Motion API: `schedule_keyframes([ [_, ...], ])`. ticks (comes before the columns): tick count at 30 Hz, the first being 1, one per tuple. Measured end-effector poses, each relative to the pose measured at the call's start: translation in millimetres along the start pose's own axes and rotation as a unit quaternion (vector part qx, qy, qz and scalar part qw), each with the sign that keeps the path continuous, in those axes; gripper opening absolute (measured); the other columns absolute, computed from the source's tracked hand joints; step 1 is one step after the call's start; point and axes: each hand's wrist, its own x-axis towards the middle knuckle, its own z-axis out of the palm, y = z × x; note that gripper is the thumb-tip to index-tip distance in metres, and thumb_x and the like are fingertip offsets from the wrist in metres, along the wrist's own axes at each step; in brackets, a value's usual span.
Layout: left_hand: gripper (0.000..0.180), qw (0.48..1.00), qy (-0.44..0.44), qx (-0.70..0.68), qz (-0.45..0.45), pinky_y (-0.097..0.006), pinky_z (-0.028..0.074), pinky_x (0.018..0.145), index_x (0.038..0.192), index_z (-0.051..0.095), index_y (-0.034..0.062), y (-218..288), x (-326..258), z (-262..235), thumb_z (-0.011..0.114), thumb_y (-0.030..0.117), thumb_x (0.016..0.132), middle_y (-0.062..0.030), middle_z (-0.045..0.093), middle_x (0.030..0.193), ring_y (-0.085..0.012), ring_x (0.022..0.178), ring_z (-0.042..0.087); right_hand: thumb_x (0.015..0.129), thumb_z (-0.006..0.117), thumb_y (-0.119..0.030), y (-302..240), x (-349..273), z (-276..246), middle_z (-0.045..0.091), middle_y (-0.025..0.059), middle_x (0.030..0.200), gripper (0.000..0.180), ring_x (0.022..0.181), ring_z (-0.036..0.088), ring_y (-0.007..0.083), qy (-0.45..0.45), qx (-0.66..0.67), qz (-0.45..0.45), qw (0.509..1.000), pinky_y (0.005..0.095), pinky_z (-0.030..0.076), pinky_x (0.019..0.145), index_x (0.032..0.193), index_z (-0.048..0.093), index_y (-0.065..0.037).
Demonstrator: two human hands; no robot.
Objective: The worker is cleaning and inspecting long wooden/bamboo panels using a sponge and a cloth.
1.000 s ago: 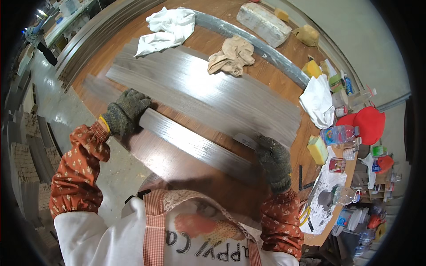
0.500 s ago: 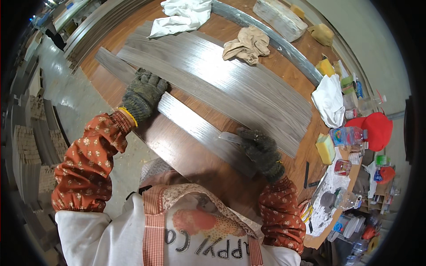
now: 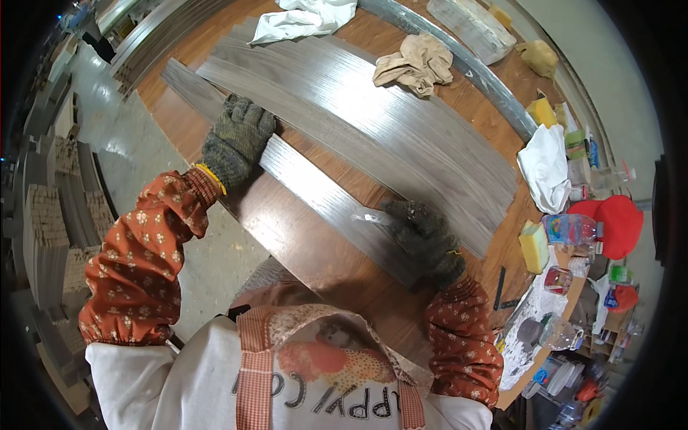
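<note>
A narrow grey wood-grain plank (image 3: pixel 315 185) lies aslant across the brown tabletop, shiny in its middle. My left hand (image 3: pixel 240 136), in a dark knitted glove with a yellow cuff edge, lies across its left part, fingers bent over it and close together. Closed in my gloved right hand (image 3: pixel 424 240) is a small scraper (image 3: pixel 371 216); its short, pale blade rests on or just over the plank. The glove hides its handle. Beyond the plank, several wider grey planks (image 3: pixel 344 100) lie overlapped, a thin strip of tabletop showing between.
A beige cloth (image 3: pixel 416 64) and a white cloth (image 3: pixel 304 20) rest at the far side. A long grey metal bar (image 3: pixel 459 61) curves behind them. Sponges (image 3: pixel 533 247), bottles (image 3: pixel 573 228) and a red cap (image 3: pixel 620 228) crowd the right. Stacked planks (image 3: pixel 54 229) stand at left.
The whole view has shifted slightly, so the table and things sit a little further right and higher. Both hands keep nearly the same places on the plank.
</note>
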Motion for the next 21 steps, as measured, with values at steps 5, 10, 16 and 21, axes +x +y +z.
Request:
schedule_keyframes([
  [5,0.038,1.0,-0.013,0.012,0.0,-0.047,0.034,0.105,0.109,0.054,0.0042,-1,2,2,0.057,0.007,0.071,-0.0149,0.054,0.109,-0.0341,0.111,0.049,0.082,0.064,-0.003,0,3,6,0.067,0.0155,0.1,0.027,0.091,0.065,0.0291,0.039,-0.06,-0.053,0.996,0.0364,0.051,0.079,0.109,0.066,-0.003],
  [10,0.039,1.0,-0.022,0.02,-0.003,-0.047,0.034,0.105,0.111,0.054,0.0049,-2,0,3,0.058,0.008,0.072,-0.0146,0.053,0.111,-0.034,0.112,0.048,0.082,0.065,-0.003,-19,9,1,0.067,0.0147,0.098,0.024,0.09,0.065,0.0301,0.05,-0.07,-0.039,0.996,0.0377,0.052,0.079,0.106,0.067,-0.002],
  [16,0.038,0.999,-0.04,0.014,-0.011,-0.045,0.036,0.103,0.111,0.054,0.0055,-5,0,6,0.057,0.009,0.073,-0.0143,0.053,0.112,-0.0333,0.113,0.048,0.081,0.066,-0.004,-21,11,2,0.068,0.0147,0.097,0.024,0.09,0.065,0.0297,0.031,-0.108,-0.037,0.993,0.0374,0.052,0.078,0.104,0.067,-0.003],
  [21,0.029,1.0,0.029,-0.001,-0.001,-0.045,0.037,0.1,0.099,0.059,0.0128,-11,-2,13,0.066,0.016,0.071,-0.0111,0.054,0.098,-0.0314,0.102,0.051,0.081,0.066,-0.004,-29,13,3,0.067,0.0156,0.097,0.023,0.091,0.065,0.0293,0.047,-0.079,-0.013,0.996,0.0378,0.052,0.078,0.104,0.068,-0.003],
])
